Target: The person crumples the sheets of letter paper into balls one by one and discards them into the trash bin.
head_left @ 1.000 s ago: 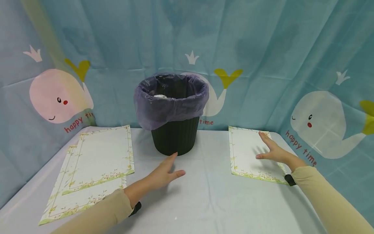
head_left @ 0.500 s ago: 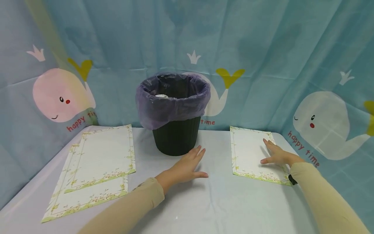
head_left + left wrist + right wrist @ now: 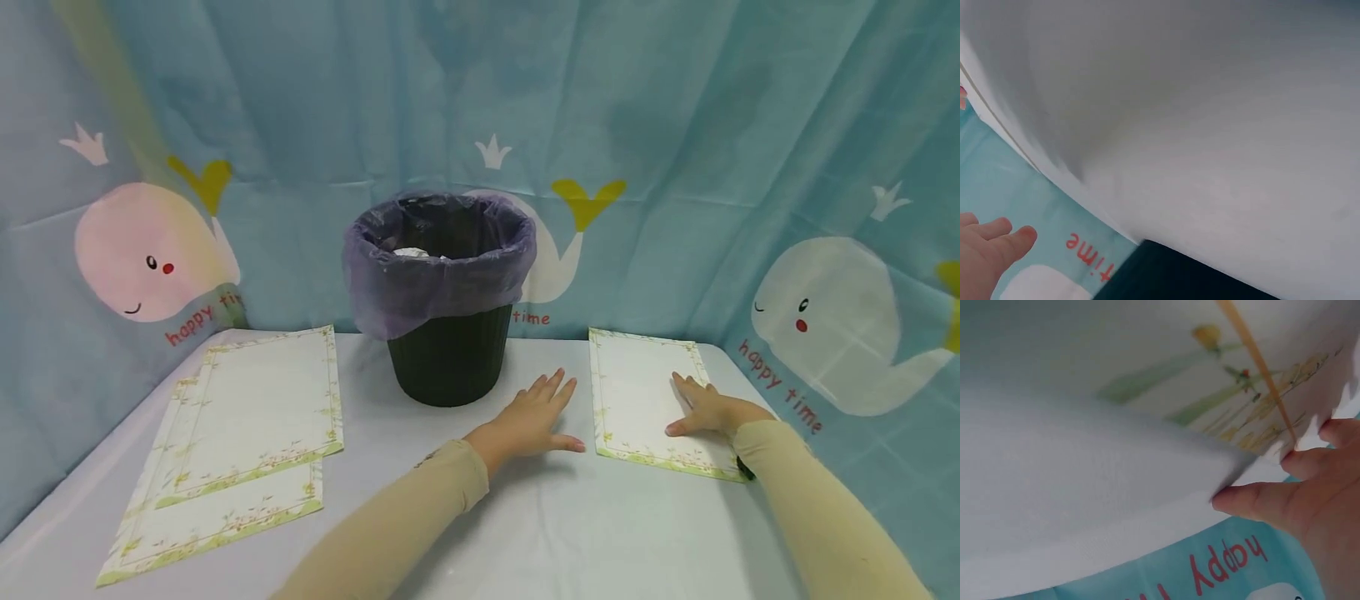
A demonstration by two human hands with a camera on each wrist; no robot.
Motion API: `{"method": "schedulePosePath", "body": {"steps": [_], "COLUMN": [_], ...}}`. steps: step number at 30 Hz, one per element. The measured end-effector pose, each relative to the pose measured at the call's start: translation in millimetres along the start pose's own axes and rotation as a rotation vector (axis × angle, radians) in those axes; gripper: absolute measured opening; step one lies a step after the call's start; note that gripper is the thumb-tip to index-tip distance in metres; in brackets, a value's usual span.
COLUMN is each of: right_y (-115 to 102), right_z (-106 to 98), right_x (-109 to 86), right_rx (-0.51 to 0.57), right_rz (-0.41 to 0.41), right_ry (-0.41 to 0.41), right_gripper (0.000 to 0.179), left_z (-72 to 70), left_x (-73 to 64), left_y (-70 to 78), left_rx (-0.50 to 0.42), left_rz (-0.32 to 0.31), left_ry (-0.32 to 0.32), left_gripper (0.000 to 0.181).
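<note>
A white sheet of paper (image 3: 637,375) with a printed leaf-and-flower border lies at the right of the table. My right hand (image 3: 708,411) is spread over its right side. In the right wrist view, fingertips of the right hand (image 3: 1329,494) rest right at the edge of the bordered paper (image 3: 1229,381). My left hand (image 3: 525,421) hovers with spread fingers between the bin and this sheet, its thumb near the sheet's left edge. Only some fingers of the left hand (image 3: 985,256) show in the left wrist view, holding nothing.
A dark ribbed bin (image 3: 450,358) with a purple bag liner (image 3: 450,287) stands at the back, something white (image 3: 411,252) inside it. Two more bordered sheets overlap at the left, the upper sheet (image 3: 262,400) over the lower sheet (image 3: 240,508). A blue whale-print curtain (image 3: 660,167) hangs behind.
My left hand has moved right across the table, from in front of the bin towards the right sheet. The right hand has come slightly lower over its sheet. The sheets stay in place.
</note>
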State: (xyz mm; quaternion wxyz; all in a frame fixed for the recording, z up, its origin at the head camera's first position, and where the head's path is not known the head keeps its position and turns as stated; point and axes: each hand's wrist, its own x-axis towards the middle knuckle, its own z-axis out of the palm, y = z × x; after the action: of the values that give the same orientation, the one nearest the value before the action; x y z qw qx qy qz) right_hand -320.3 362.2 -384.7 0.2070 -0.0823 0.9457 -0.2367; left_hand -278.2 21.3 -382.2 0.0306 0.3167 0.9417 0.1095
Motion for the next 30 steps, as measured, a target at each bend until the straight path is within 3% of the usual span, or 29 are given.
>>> {"method": "schedulePosePath", "body": {"steps": [10, 19, 23, 27, 30], "right_y": [-5, -33, -45, -53, -56], "right_z": [6, 16, 28, 43, 52], "right_x": [1.1, -11.2, -19.2, -27.0, -31.2], "right_rx": [-0.094, -0.362, -0.562, -0.743, -0.795], "right_rz": [0.006, -0.045, -0.151, -0.330, -0.454], "right_ry": [0.048, 0.256, 0.388, 0.534, 0.628], "right_gripper": [0.123, 0.104, 0.083, 0.063, 0.059], "left_z": [9.9, 4.9, 0.6, -2.6, -5.0], "left_x": [19.1, 21.7, 20.6, 18.0, 15.8], "left_y": [13.7, 18.7, 21.2, 22.0, 20.5], "left_rx": [0.027, 0.116, 0.122, 0.116, 0.116], "left_rz": [-0.039, -0.021, -0.020, -0.033, -0.046], "left_ry": [-0.025, 0.077, 0.111, 0.118, 0.098], "left_gripper": [0.105, 0.103, 0.101, 0.100, 0.098]}}
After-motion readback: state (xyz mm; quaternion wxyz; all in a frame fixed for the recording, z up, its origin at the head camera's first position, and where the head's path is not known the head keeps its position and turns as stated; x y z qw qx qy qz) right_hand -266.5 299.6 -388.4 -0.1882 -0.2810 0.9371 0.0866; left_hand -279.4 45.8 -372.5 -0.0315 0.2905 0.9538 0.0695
